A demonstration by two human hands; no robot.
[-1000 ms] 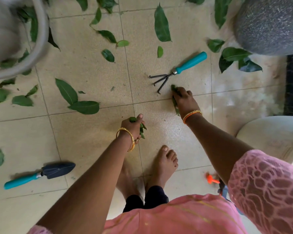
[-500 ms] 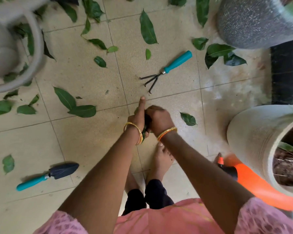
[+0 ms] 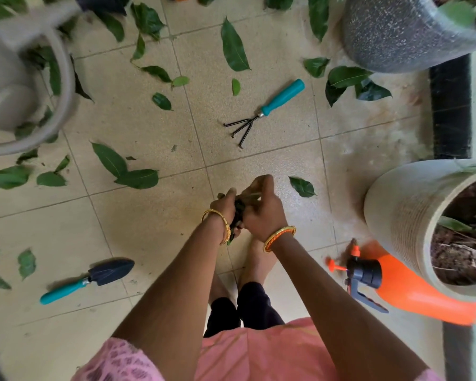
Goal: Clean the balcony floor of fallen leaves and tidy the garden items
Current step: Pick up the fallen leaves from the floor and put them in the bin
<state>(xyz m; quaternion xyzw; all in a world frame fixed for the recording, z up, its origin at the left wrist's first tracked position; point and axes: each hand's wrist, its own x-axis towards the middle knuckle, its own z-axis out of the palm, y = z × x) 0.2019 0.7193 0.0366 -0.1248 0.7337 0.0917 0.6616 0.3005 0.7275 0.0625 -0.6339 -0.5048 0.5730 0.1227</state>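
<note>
Both hands (image 3: 248, 207) bunching leaves (image 3: 239, 209) (probably), rake (image 3: 267, 111), trowel (image 3: 90, 279) nearby

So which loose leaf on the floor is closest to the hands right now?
The small single leaf just right of the hands, lying alone on the tile; the overlapping pair to the left sits farther off.
</note>
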